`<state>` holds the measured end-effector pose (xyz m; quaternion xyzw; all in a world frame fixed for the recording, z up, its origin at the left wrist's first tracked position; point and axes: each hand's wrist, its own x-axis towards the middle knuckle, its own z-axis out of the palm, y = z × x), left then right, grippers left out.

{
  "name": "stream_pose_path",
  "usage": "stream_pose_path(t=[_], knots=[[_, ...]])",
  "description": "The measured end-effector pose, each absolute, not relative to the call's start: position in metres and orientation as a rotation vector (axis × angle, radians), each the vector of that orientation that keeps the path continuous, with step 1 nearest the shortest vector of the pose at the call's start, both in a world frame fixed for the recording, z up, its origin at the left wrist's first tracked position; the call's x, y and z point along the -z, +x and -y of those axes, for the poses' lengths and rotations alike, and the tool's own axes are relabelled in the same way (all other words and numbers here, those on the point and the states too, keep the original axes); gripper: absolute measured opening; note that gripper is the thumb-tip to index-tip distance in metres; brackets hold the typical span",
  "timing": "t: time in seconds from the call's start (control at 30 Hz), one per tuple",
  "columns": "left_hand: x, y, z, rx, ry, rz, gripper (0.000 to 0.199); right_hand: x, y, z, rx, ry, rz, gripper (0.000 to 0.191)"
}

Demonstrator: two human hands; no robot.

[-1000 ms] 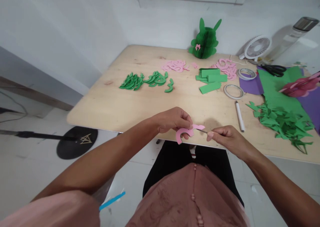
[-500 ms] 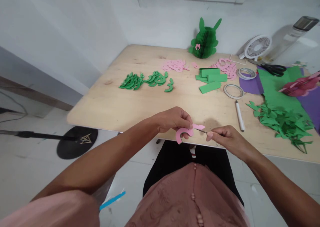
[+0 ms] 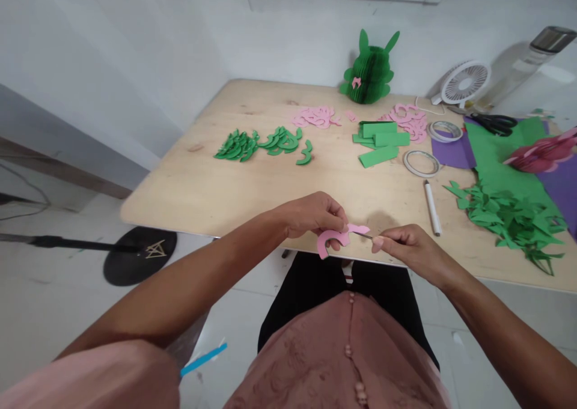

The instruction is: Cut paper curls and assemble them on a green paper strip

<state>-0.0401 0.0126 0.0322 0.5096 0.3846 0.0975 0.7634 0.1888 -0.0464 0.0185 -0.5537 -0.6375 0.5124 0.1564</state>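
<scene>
In the head view, the pink curved cutout [image 3: 332, 237] is between the two hands, above the front edge of the counter [image 3: 252, 187], at the left hand's fingers and just beside the tip side of the right hand. The left hand [image 3: 318, 215] is nearly closed, pinching the cutout between thumb and fingers, some fingertips showing below it. The right hand [image 3: 408, 247] is closed around a thin dark tool [image 3: 363, 235], thumb pressed along it, and the tool's narrow end meets the cutout; whether it goes through cannot be told. The cutout is flat and pink, with a hooked arc at its left end and a narrower, pointed piece reaching right. Beyond the hands lie green curved pieces [image 3: 282, 140], green strips [image 3: 381, 142] and a heap of pink pieces [image 3: 315, 117]; a white marker [image 3: 432, 208] lies near the right hand.
</scene>
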Motion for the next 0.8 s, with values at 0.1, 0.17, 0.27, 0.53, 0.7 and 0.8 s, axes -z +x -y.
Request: stream_pose_path(t=[0.1,0.17,0.27,0.53,0.7,0.8], knots=[[-0.0322,-0.0399,-0.0132,-0.208,1.112,-0.842,0.001,-0.0174,0.1903,0.0457,-1.470,-1.590,1.841,0.045],[-0.0323,-0.0396,-0.0138,-0.199,1.112,-0.841,0.003,-0.0162,0.1917,0.0451,-1.474,-1.585,1.845,0.045],[-0.0324,-0.0393,-0.0148,-0.183,1.114,-0.834,0.003,-0.0144,0.1933,0.0445,-1.474,-1.578,1.847,0.044],[-0.0343,-0.0387,-0.0156,-0.173,1.105,-0.827,0.002,-0.0158,0.1924,0.0441,-1.475,-1.570,1.866,0.043],[-0.0350,-0.0383,-0.0159,-0.172,1.098,-0.830,0.004,-0.0160,0.1918,0.0441,-1.473,-1.574,1.861,0.042],[-0.0347,-0.0385,-0.0163,-0.172,1.101,-0.831,0.004,-0.0147,0.1926,0.0440,-1.478,-1.558,1.867,0.043]])
